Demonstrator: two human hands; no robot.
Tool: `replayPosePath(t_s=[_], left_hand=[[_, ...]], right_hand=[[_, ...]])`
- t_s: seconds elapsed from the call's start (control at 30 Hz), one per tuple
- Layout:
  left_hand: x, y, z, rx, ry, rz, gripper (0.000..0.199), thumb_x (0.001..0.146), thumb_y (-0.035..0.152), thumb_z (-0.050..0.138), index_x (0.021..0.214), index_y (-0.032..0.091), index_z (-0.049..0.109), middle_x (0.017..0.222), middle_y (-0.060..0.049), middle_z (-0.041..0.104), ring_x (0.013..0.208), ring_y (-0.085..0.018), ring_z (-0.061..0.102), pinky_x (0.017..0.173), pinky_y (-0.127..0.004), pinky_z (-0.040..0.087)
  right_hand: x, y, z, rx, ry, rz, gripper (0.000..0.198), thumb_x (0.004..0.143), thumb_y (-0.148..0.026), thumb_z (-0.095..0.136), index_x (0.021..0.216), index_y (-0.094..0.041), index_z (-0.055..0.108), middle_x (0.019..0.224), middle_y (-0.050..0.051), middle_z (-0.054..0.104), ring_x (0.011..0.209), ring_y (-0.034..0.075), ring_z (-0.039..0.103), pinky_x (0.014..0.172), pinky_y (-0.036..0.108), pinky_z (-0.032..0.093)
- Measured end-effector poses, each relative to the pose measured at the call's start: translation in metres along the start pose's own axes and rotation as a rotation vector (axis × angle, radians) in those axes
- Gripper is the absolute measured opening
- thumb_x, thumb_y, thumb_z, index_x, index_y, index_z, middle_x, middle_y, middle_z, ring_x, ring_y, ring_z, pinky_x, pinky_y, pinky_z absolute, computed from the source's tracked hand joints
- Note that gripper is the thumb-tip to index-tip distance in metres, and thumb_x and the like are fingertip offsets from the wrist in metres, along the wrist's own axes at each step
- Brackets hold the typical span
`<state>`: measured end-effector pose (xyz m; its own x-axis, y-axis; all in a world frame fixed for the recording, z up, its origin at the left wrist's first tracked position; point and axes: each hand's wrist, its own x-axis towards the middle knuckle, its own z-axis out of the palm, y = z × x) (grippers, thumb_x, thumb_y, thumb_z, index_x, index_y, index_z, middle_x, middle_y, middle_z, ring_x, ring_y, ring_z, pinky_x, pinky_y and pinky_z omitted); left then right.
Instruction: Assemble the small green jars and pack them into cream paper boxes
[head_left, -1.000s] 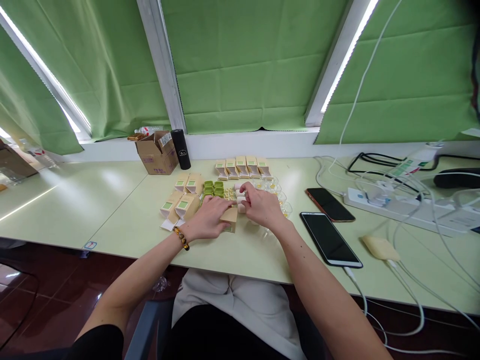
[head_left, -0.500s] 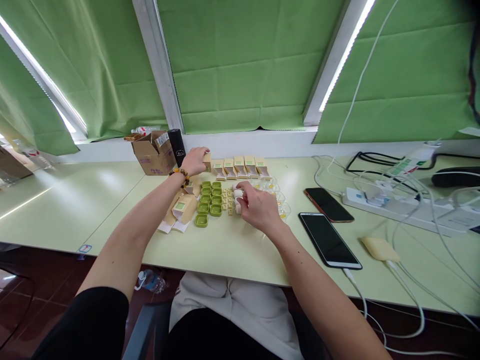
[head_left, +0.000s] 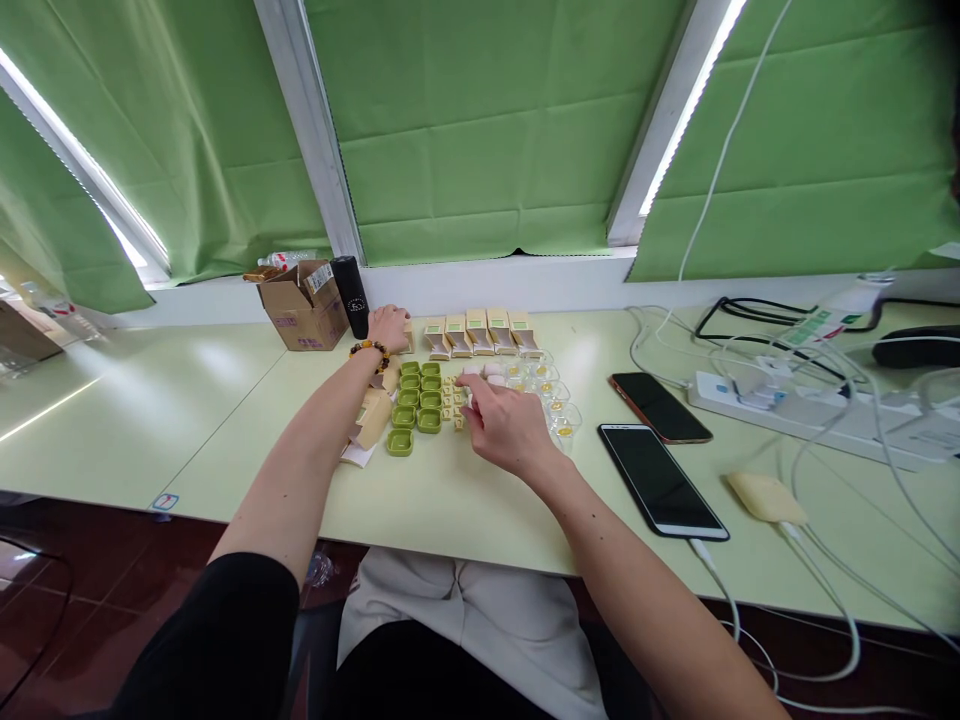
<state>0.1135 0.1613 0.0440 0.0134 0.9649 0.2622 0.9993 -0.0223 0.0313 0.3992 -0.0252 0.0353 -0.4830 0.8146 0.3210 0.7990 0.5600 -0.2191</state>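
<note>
My left hand (head_left: 388, 328) is at the back of the table, its fingers closed over a small cream cardboard box (head_left: 409, 338), mostly hidden, at the left end of a row of similar open-fronted boxes (head_left: 478, 332). My right hand (head_left: 508, 420) hovers low over the middle, index finger stretched and thumb apart from it, beside small yellow pieces (head_left: 448, 400). Small white pieces (head_left: 493, 370) show behind its knuckles; others may be hidden under it. Green square trays (head_left: 400, 442) stand in two columns to the left. Clear cups with yellow centres (head_left: 564, 425) lie to the right.
More cream boxes (head_left: 373, 418) lie under my left forearm. A brown carton (head_left: 304, 310) and a black cylinder (head_left: 350, 297) stand at the back left. Two phones (head_left: 660, 480), a power strip (head_left: 795, 420), a cream charger (head_left: 766, 497) and tangled cables occupy the right.
My left hand has lowered the small box to the table beside the row. My right hand has shifted slightly left and its index finger has straightened forward.
</note>
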Motion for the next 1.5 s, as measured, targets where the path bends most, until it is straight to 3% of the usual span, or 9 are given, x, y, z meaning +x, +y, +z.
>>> replayPosePath(t_s=[0.1,0.3,0.5,0.8,0.93,1.07,1.17,1.33,1.5], left_hand=[[-0.014,0.000,-0.010,0.099,0.017,0.103,0.040,0.079,0.019,0.069,0.118,0.017,0.074,0.151,-0.019,0.054,0.140,-0.038,0.047,0.118,-0.055,0.034],[-0.031,0.010,-0.006,0.250,-0.201,0.189,0.016,0.085,0.019,0.066,0.098,0.014,0.075,0.131,-0.020,0.062,0.117,-0.033,0.060,0.112,-0.050,0.036],[-0.011,0.012,0.012,0.237,-0.235,0.141,0.024,0.084,0.017,0.062,0.106,0.012,0.073,0.146,-0.022,0.055,0.109,-0.028,0.065,0.112,-0.048,0.040],[0.007,0.018,0.023,0.142,-0.230,0.049,0.058,0.079,0.018,0.062,0.137,0.015,0.062,0.154,-0.022,0.052,0.131,-0.031,0.059,0.129,-0.053,0.028],[0.002,0.021,0.015,0.101,-0.222,0.014,0.061,0.078,0.020,0.064,0.138,0.016,0.061,0.160,-0.023,0.047,0.130,-0.035,0.061,0.125,-0.057,0.035],[-0.007,0.022,-0.009,0.074,-0.152,-0.003,0.053,0.086,0.021,0.060,0.139,0.016,0.062,0.164,-0.024,0.041,0.140,-0.038,0.054,0.120,-0.057,0.039],[-0.027,0.023,-0.031,-0.006,-0.016,0.046,0.053,0.095,0.019,0.051,0.147,0.018,0.057,0.162,-0.021,0.044,0.146,-0.036,0.050,0.121,-0.055,0.037],[-0.097,0.027,-0.060,-0.144,0.194,0.182,0.035,0.100,0.022,0.049,0.129,0.020,0.067,0.138,-0.015,0.062,0.135,-0.033,0.059,0.115,-0.053,0.041],[-0.185,0.023,-0.060,-0.220,0.173,0.221,0.020,0.098,0.026,0.055,0.113,0.023,0.068,0.121,-0.009,0.073,0.121,-0.030,0.064,0.109,-0.051,0.046]], right_hand=[[0.001,-0.002,0.002,0.006,-0.001,-0.012,0.041,0.103,-0.025,0.048,0.143,-0.021,0.057,0.110,0.012,0.083,0.095,0.026,0.074,0.064,0.032,0.027],[0.002,-0.003,0.010,-0.004,-0.012,-0.071,0.042,0.103,-0.024,0.047,0.144,-0.021,0.056,0.108,0.010,0.082,0.091,0.025,0.073,0.063,0.034,0.025],[0.001,-0.005,0.010,-0.031,-0.034,-0.068,0.041,0.102,-0.024,0.049,0.143,-0.022,0.057,0.108,0.010,0.082,0.093,0.026,0.075,0.062,0.034,0.025],[0.000,-0.011,0.014,-0.067,-0.093,-0.110,0.039,0.102,-0.022,0.048,0.140,-0.022,0.058,0.108,0.012,0.082,0.095,0.027,0.076,0.063,0.033,0.029],[0.000,-0.013,0.018,-0.066,-0.121,-0.128,0.037,0.101,-0.021,0.050,0.137,-0.021,0.059,0.111,0.012,0.082,0.094,0.027,0.076,0.063,0.033,0.030],[-0.002,-0.015,0.022,-0.078,-0.143,-0.172,0.030,0.101,-0.022,0.052,0.128,-0.020,0.064,0.107,0.012,0.082,0.090,0.026,0.075,0.063,0.033,0.030],[-0.004,-0.017,0.027,-0.089,-0.179,-0.226,0.020,0.100,-0.024,0.054,0.113,-0.020,0.068,0.102,0.011,0.082,0.087,0.025,0.075,0.062,0.032,0.029],[-0.006,-0.024,0.038,-0.116,-0.283,-0.350,0.018,0.100,-0.024,0.055,0.101,-0.019,0.072,0.098,0.011,0.082,0.085,0.025,0.075,0.066,0.031,0.032],[-0.010,-0.031,0.045,-0.109,-0.322,-0.380,0.020,0.103,-0.029,0.055,0.105,-0.020,0.073,0.100,0.011,0.083,0.087,0.025,0.076,0.068,0.030,0.036]])
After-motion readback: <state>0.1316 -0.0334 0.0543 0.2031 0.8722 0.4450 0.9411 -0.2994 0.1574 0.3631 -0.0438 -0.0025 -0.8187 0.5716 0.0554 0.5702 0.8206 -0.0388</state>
